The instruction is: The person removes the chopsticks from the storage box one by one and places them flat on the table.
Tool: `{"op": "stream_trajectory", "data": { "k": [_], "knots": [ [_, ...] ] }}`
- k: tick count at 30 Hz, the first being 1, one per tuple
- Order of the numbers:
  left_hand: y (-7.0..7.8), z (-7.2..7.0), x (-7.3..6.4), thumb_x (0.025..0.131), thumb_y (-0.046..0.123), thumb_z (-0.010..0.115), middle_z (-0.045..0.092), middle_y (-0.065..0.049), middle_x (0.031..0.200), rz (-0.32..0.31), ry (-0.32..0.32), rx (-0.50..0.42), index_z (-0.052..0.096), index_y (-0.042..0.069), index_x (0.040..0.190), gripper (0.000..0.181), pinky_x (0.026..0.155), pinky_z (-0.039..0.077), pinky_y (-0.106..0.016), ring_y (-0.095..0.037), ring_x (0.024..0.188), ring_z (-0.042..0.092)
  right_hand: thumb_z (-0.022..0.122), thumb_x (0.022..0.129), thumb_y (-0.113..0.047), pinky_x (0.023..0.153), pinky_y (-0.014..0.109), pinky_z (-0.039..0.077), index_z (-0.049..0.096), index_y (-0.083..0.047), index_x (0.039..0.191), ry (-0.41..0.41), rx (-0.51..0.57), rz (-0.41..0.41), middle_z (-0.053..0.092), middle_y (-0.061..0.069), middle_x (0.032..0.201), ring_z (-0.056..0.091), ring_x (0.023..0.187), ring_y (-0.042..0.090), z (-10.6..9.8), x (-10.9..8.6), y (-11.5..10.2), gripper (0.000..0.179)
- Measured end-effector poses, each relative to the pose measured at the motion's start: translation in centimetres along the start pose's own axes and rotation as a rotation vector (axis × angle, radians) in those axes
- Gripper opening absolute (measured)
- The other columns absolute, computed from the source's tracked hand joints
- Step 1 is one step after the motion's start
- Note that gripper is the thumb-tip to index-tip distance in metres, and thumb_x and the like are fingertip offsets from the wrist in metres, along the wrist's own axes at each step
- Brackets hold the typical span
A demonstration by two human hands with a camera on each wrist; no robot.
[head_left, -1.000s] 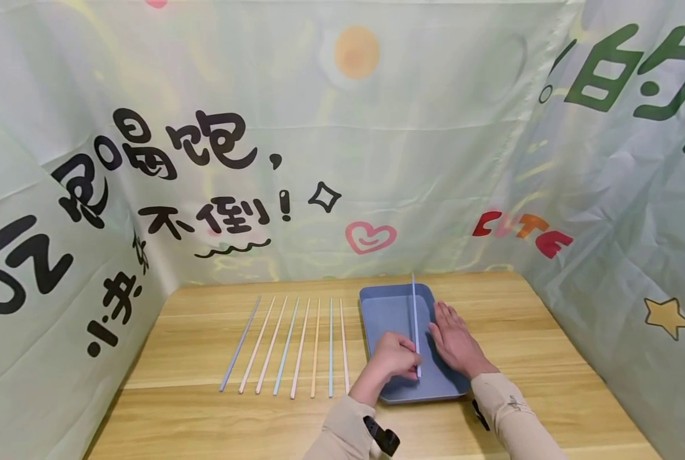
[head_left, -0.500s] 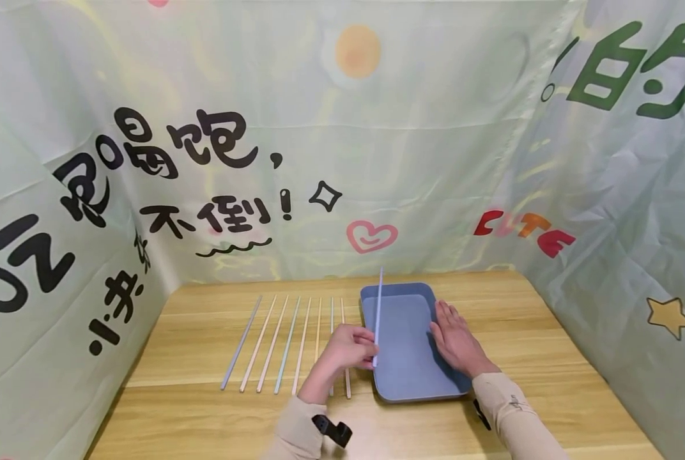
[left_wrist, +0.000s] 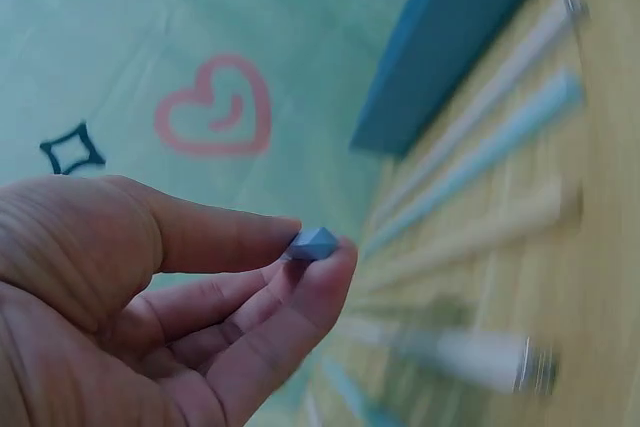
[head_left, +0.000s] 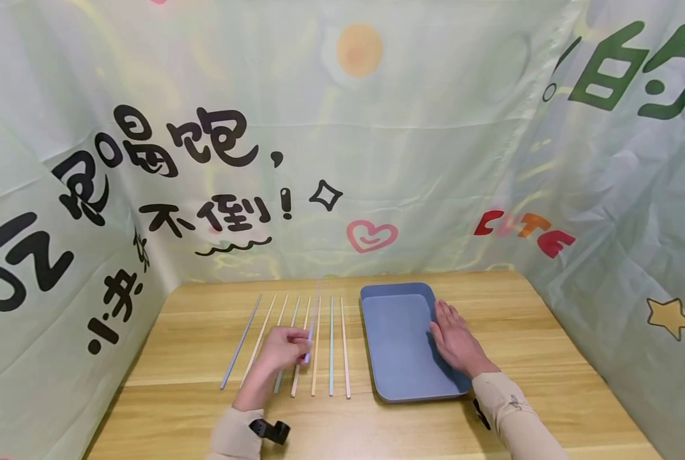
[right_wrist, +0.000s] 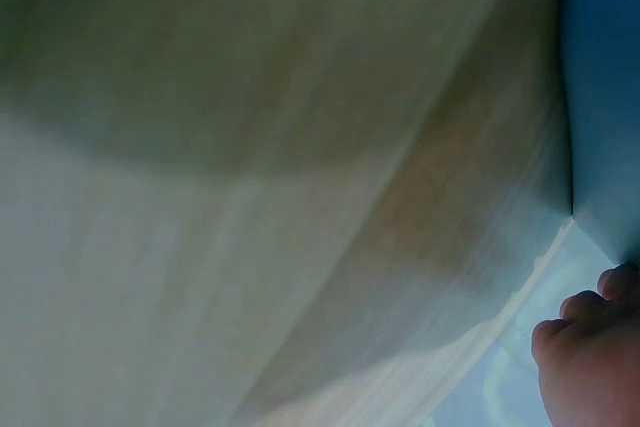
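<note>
My left hand (head_left: 285,348) pinches a lavender-blue chopstick (head_left: 310,338) near its lower end, between thumb and fingers. In the left wrist view the squared end of this chopstick (left_wrist: 315,243) pokes out between thumb and fingertip. The hand hovers over a row of chopsticks on the table, hiding parts of several; a yellow one (head_left: 316,370) lies just right of the held one. My right hand (head_left: 459,340) rests with straight fingers along the right side of a blue rectangular tray (head_left: 402,348). Only some fingertips (right_wrist: 585,317) of it show in the right wrist view.
Right of the left hand lie a light blue chopstick (head_left: 331,348) and a pink one (head_left: 345,351), beside the tray. A blue-grey chopstick (head_left: 240,343) marks the row's left end. Printed cloth (head_left: 434,160) walls the wooden table (head_left: 538,358) at back and sides.
My left hand has carried the chopstick leftward, from above the tray to above the middle of the row. The right hand stays at the tray's side.
</note>
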State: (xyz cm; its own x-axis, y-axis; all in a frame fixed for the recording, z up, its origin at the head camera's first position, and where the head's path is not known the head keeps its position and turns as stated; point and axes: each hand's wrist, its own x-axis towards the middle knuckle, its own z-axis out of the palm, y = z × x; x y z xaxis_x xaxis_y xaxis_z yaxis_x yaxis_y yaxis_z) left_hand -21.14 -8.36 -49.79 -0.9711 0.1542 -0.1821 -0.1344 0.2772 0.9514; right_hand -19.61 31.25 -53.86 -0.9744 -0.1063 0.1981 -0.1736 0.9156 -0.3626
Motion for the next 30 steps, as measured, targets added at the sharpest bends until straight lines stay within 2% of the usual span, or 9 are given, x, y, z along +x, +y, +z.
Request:
{"op": "stream_trajectory", "data": {
  "k": [8,15,20,23,30],
  "knots": [
    [-2.3,-5.9,-0.8,0.087,-0.008,0.072,0.074,-0.013,0.085,-0.028,0.119,0.168,0.071,-0.015,0.116,0.03,0.061,0.063,-0.031,-0.02,0.068,0.069,0.043,0.113,-0.021,0.124,0.069,0.028,0.029,0.016,0.157,-0.009,-0.01,0.009,0.032,0.037,0.164,0.03,0.152,0.058,0.0,0.0,0.1,0.059],
    [-3.5,-9.8,-1.5,0.088,-0.003,0.073,0.075,-0.01,0.085,-0.078,0.172,0.268,0.072,-0.014,0.117,0.031,0.061,0.06,-0.031,-0.016,0.067,0.067,0.043,0.114,-0.021,0.125,0.069,0.027,0.029,0.016,0.157,-0.012,-0.014,0.012,0.032,0.037,0.164,0.03,0.152,0.057,0.0,0.0,0.1,0.059],
    [-4.1,-11.9,-1.8,0.089,0.002,0.074,0.076,-0.009,0.083,-0.093,0.187,0.343,0.074,-0.012,0.114,0.029,0.059,0.055,-0.029,-0.015,0.067,0.066,0.044,0.113,-0.021,0.124,0.069,0.028,0.03,0.016,0.157,-0.007,-0.012,0.009,0.032,0.037,0.163,0.03,0.152,0.058,0.0,0.0,0.1,0.059],
    [-4.3,-12.8,-1.8,0.089,0.006,0.075,0.077,-0.011,0.088,-0.101,0.204,0.396,0.076,-0.008,0.113,0.029,0.062,0.054,-0.027,-0.016,0.073,0.066,0.044,0.113,-0.022,0.124,0.069,0.027,0.03,0.016,0.157,-0.007,-0.002,0.01,0.032,0.037,0.164,0.03,0.152,0.058,0.0,0.1,0.0,0.06],
    [-5.1,-14.0,-2.1,0.086,0.009,0.078,0.078,-0.02,0.099,-0.062,0.253,0.548,0.079,-0.004,0.107,0.025,0.07,0.052,-0.031,-0.028,0.09,0.069,0.044,0.113,-0.022,0.124,0.069,0.027,0.029,0.016,0.157,-0.012,-0.007,0.011,0.032,0.037,0.164,0.029,0.152,0.058,0.1,0.0,0.1,0.06]
  ]
}}
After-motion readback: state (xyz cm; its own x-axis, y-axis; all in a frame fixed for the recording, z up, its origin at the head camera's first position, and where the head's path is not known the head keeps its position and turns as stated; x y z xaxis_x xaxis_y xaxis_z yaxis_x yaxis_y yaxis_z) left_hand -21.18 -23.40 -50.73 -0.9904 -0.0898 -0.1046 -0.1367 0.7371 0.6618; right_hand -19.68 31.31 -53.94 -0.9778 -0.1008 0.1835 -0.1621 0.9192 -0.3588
